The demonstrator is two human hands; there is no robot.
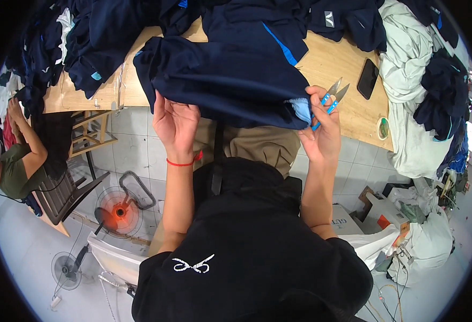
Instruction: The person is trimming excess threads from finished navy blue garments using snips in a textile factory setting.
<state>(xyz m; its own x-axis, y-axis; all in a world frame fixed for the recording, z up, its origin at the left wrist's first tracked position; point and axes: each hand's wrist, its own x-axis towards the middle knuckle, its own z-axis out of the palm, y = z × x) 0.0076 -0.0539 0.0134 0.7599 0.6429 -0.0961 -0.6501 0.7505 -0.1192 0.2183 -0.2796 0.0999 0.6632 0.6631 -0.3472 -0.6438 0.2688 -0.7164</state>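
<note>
A dark navy garment (209, 75) is stretched between my hands over the near edge of the wooden table. My left hand (177, 121) is palm up at its left part, with the fingertips hidden under the cloth as they hold the near edge. At the right end my right hand (324, 129) pinches the garment beside a light-blue patch (300, 109), perhaps lining. Blue-handled thread snips (331, 102) also sit in my right hand, their blades spread and pointing away from me.
More navy garments (101, 43) pile up along the table's far side. A black phone (368, 79) and a small oval green-and-white item (383, 129) lie at right, near pale cloth (405, 53). Floor fans (120, 211) and a seated person (18, 161) are at left.
</note>
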